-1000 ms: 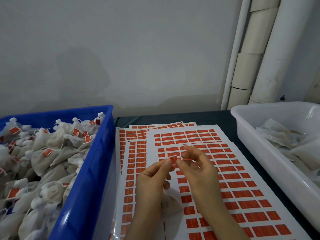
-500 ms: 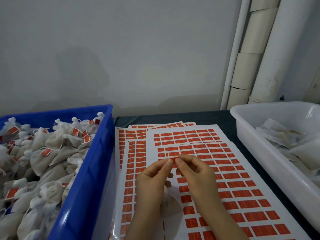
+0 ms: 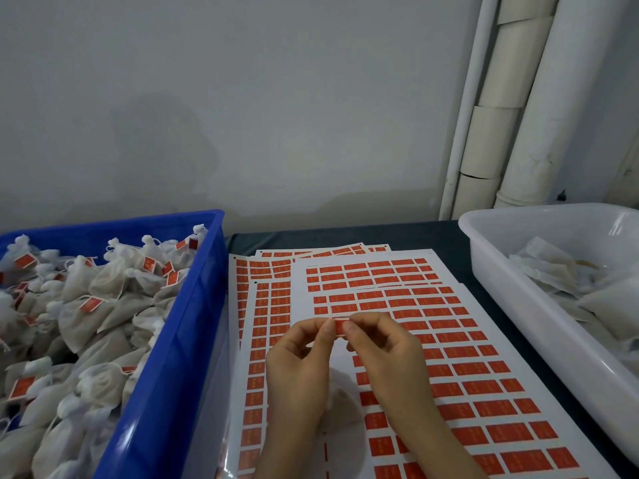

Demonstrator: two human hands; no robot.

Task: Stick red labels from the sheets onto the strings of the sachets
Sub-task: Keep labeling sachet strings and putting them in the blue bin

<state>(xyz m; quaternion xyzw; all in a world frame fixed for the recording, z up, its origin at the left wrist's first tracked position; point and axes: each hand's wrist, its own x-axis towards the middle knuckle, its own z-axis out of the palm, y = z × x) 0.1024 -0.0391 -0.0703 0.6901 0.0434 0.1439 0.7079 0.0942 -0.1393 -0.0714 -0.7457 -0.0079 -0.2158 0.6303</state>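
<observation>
Left hand [image 3: 298, 363], right hand [image 3: 387, 356]: fingertip pinch grips.

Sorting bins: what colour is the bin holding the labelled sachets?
The bin is blue, shown in the head view.

The sheets [image 3: 460, 344] were printed white with a close grid of red-orange rectangles, and the same red was seen on the loose label [image 3: 340, 328] and on the tags [image 3: 90, 303] among the off-white sachets [image 3: 114, 316]. The crate [image 3: 193, 305] was coloured bright blue, the tub [image 3: 518, 305] milky white, the tabletop [image 3: 415, 235] dark blue-grey, the wall [image 3: 276, 115] pale grey and the pipes [image 3: 539, 98] white.
</observation>
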